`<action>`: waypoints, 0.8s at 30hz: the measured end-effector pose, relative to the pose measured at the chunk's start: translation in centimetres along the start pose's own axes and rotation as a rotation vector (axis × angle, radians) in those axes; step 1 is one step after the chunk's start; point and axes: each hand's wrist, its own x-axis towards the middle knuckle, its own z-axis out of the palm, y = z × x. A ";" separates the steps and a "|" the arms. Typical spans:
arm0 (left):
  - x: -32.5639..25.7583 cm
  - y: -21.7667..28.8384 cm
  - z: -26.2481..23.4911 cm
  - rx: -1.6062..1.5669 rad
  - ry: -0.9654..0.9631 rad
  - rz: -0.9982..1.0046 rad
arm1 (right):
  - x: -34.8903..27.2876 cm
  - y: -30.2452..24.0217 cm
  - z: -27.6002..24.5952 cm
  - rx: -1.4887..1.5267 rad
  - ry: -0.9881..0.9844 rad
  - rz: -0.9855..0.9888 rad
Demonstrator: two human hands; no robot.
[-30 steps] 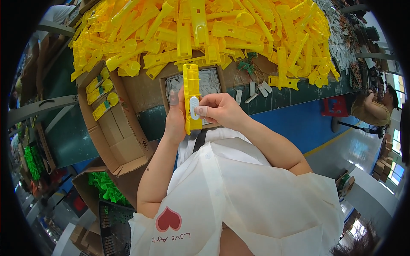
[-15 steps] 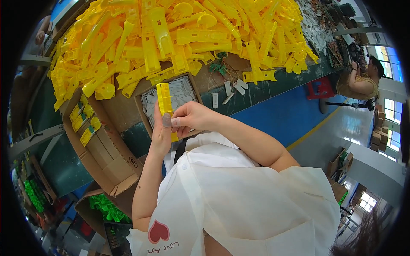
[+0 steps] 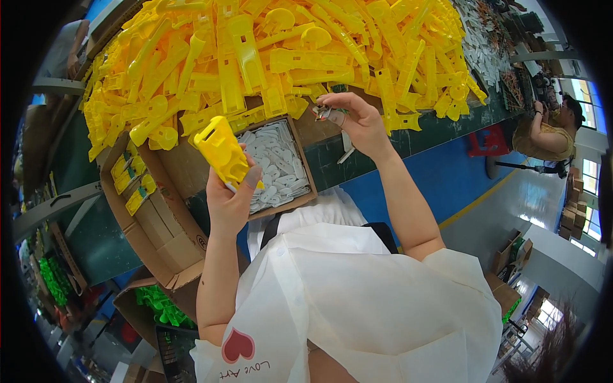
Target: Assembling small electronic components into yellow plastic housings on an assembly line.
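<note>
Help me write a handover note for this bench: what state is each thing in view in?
Left hand: closed around the yellow casing
Yellow casing: held up, tilted
Right hand: fingertips pinched together
Small part: pinched in the right hand, too small to identify
White pieces: loose, jumbled in an open box
Long cardboard box: open, partly filled
Yellow pile: loosely heaped
Green parts: heaped together

- White garment [image 3: 383,287]: two inverted words of lettering [image 3: 246,370] beside a red heart [image 3: 238,346], lower left of the frame.
- Cardboard box [image 3: 146,239], left of centre: circular printed mark [image 3: 202,242], illegible.
</note>
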 end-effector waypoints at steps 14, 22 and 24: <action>2.7 2.4 2.0 0.367 -0.019 0.310 | -0.1 -4.4 6.4 0.307 -0.141 0.237; 2.5 2.4 0.7 0.396 0.047 0.244 | -0.7 -4.1 8.2 0.299 -0.105 0.394; 2.5 2.0 0.5 0.408 0.057 0.289 | -0.8 -4.0 8.6 0.229 -0.096 0.364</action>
